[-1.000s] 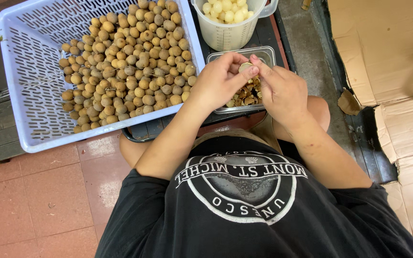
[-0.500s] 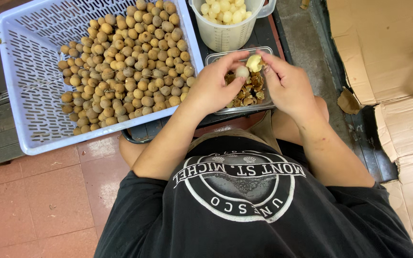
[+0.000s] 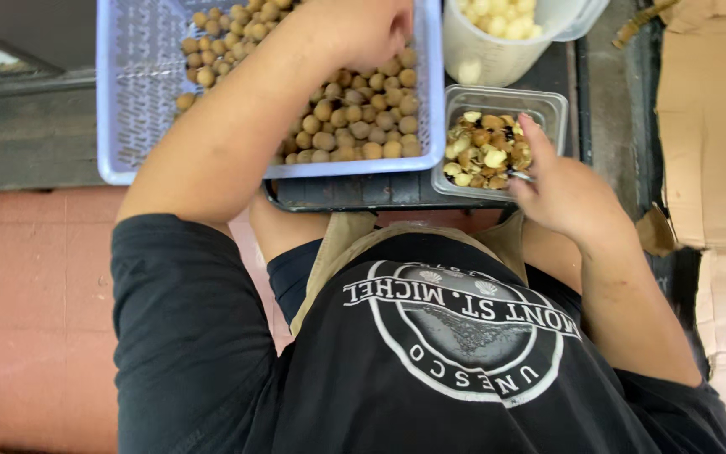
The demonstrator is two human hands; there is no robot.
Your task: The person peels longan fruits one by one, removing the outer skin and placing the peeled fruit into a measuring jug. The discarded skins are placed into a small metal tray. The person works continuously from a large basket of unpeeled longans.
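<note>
My left hand (image 3: 361,29) reaches over the blue plastic basket (image 3: 132,126). Its fingers curl down into the pile of round brown fruits (image 3: 355,126), and what they hold is hidden. My right hand (image 3: 566,192) hovers at the near right edge of a clear plastic tub (image 3: 548,102) filled with brown shells and pale scraps (image 3: 482,151). One finger points over the scraps. A thin grey tool tip (image 3: 523,176) shows at the thumb.
A white cup (image 3: 485,63) of peeled pale fruits stands behind the tub. Basket and tub rest on a dark tray (image 3: 355,192). Flattened cardboard (image 3: 712,126) lies to the right, and red floor tiles (image 3: 35,319) to the left.
Both hands were together over the tub with a fruit between them. They have parted: the left hand moved up into the basket, and the right stayed by the tub.
</note>
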